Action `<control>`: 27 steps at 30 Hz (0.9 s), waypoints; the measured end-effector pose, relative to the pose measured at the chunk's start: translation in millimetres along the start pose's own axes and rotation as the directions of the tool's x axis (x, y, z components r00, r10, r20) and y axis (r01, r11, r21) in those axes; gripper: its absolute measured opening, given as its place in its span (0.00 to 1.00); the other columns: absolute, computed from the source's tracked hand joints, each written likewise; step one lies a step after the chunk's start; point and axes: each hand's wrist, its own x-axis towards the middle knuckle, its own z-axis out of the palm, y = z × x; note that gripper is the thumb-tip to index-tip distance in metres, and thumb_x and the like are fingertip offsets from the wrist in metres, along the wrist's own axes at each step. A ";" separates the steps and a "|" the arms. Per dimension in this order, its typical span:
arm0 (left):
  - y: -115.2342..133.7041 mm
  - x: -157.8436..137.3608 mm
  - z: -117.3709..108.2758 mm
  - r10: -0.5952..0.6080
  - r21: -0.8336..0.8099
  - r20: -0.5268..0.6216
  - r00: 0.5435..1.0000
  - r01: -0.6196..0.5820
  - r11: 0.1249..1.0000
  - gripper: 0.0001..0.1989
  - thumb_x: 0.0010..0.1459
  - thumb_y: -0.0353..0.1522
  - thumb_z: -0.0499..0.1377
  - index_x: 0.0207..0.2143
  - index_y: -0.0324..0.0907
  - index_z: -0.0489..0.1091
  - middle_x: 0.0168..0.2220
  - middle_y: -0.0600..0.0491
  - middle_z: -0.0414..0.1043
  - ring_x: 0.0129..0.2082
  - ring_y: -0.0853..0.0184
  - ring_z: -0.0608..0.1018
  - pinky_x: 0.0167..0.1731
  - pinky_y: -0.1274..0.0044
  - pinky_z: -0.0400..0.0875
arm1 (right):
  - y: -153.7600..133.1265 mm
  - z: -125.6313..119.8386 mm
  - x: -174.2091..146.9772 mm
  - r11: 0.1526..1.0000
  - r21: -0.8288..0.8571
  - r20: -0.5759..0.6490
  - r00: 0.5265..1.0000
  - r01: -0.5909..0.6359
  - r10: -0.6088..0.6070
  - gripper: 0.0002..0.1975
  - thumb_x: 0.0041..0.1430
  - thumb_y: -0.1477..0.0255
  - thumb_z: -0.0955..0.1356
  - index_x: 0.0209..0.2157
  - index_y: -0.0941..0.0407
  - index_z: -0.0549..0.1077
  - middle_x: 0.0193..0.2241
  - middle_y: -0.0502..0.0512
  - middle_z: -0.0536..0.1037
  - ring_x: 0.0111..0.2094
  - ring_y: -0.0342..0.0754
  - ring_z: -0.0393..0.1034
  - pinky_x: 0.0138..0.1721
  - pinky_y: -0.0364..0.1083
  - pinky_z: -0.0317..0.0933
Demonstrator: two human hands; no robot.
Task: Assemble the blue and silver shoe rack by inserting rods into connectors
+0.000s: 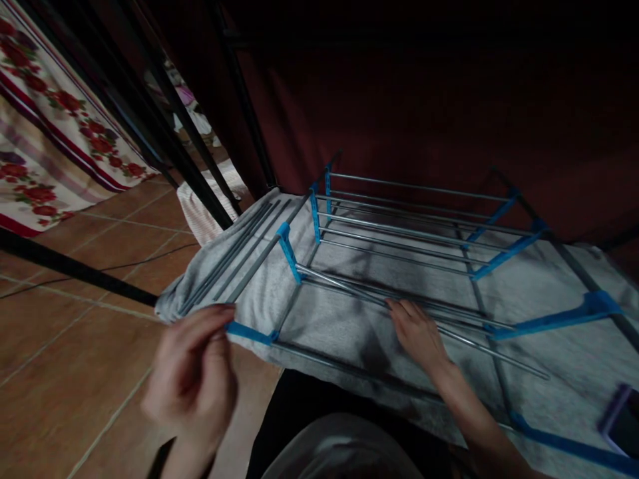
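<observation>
A rack frame of grey metal tubes and blue plastic brackets (289,254) lies on a grey cloth, with several thin rods spanning it. My right hand (417,330) grips a thin metal rod (349,287) around its middle. That rod slants across the frame, its left end at a blue bracket and its right end (529,370) loose, apart from the right-hand bracket (549,322). My left hand (192,382), blurred, has its fingers curled together beside the near left bracket (249,332); whatever they may hold is hidden.
Several loose grey tubes (232,256) lie at the left of the grey cloth (334,322). A phone (624,420) rests at the right edge. Dark metal posts (154,116) stand left, near a floral curtain (64,106). A cable (144,259) crosses the tiled floor.
</observation>
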 end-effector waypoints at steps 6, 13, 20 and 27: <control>-49.8 -15.6 122.1 -0.217 -0.288 0.221 0.951 0.276 0.917 0.13 0.62 0.43 0.57 0.44 0.47 0.72 0.47 0.46 0.74 0.49 0.58 0.76 0.48 0.66 0.74 | 4.4 -5.0 18.9 0.999 -0.042 -0.048 0.999 0.010 -0.012 0.17 0.71 0.72 0.59 0.56 0.56 0.72 0.43 0.59 0.78 0.43 0.52 0.72 0.46 0.50 0.64; -94.4 21.9 169.9 -0.341 -0.400 0.215 0.915 0.401 0.824 0.17 0.61 0.41 0.57 0.50 0.45 0.64 0.50 0.46 0.71 0.48 0.63 0.77 0.44 0.72 0.74 | 11.4 -14.2 27.6 0.998 -0.049 -0.089 0.995 0.048 -0.052 0.16 0.71 0.71 0.60 0.54 0.55 0.73 0.41 0.58 0.78 0.41 0.51 0.71 0.45 0.50 0.63; -85.9 58.5 170.4 -0.134 -0.315 -0.028 0.991 0.118 0.942 0.25 0.60 0.33 0.56 0.60 0.44 0.61 0.62 0.43 0.65 0.61 0.60 0.70 0.62 0.69 0.64 | 10.9 -28.2 44.2 0.997 -0.058 -0.172 0.983 0.052 -0.061 0.16 0.71 0.70 0.61 0.54 0.56 0.73 0.39 0.57 0.78 0.41 0.51 0.70 0.44 0.49 0.62; -78.0 79.5 181.1 -0.041 -0.413 -0.008 0.999 0.034 0.910 0.22 0.64 0.35 0.54 0.59 0.42 0.69 0.59 0.45 0.72 0.60 0.59 0.73 0.64 0.67 0.65 | 6.4 -41.0 55.6 0.995 -0.083 -0.196 0.978 0.061 -0.077 0.16 0.71 0.71 0.60 0.54 0.55 0.73 0.38 0.57 0.77 0.40 0.51 0.69 0.44 0.49 0.61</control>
